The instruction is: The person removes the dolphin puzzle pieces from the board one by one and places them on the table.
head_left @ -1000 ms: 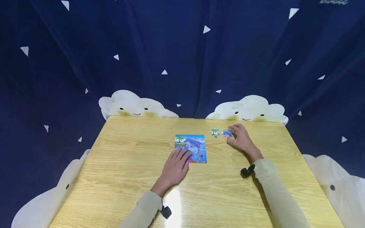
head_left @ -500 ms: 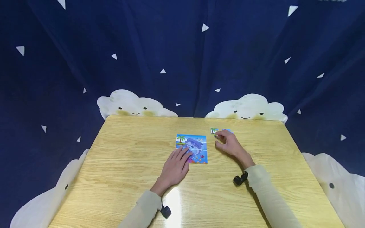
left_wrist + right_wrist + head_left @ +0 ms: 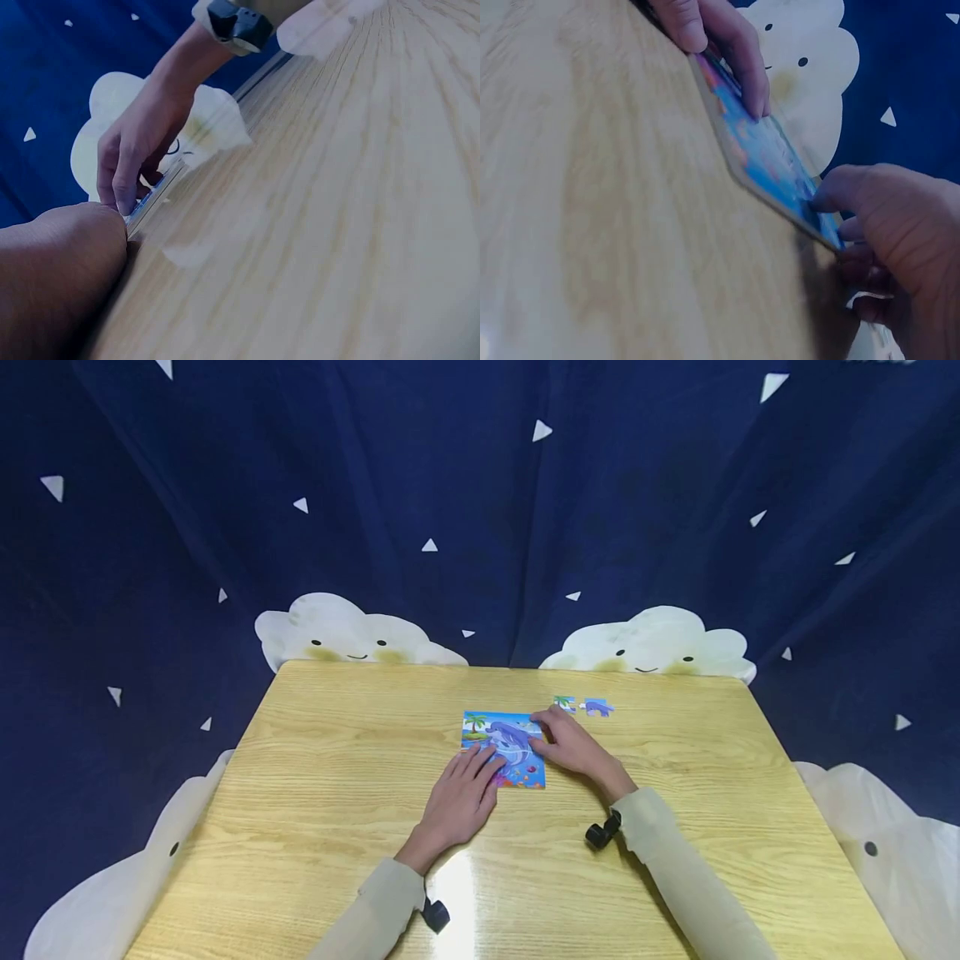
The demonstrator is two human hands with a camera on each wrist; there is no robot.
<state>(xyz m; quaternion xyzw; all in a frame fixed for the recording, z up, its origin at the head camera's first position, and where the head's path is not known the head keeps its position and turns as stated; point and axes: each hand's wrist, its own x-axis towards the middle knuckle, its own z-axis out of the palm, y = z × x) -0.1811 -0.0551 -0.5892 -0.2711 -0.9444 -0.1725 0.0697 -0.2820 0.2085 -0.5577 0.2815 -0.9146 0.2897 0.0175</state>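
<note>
A square dolphin puzzle (image 3: 512,733) with a palm tree and sea picture lies on the table. My left hand (image 3: 459,797) rests on its lower left part with the fingers laid over the picture. At the right edge, my right hand (image 3: 573,743) grips the puzzle with curled fingers. In the right wrist view, one digit of the right hand (image 3: 900,232) lies on the picture and other fingers bend beside the rim. Behind that hand lie a palm tree puzzle piece (image 3: 562,701) and a dolphin puzzle piece (image 3: 597,707).
The wooden table (image 3: 315,793) has its far edge against a dark blue curtain (image 3: 420,485). White cloud shapes (image 3: 652,643) stand along that edge. Small black cameras (image 3: 602,833) sit on both wrists.
My right hand has left the dolphin puzzle piece and come left and toward me, down to the large puzzle's right edge. The left hand has stayed in place.
</note>
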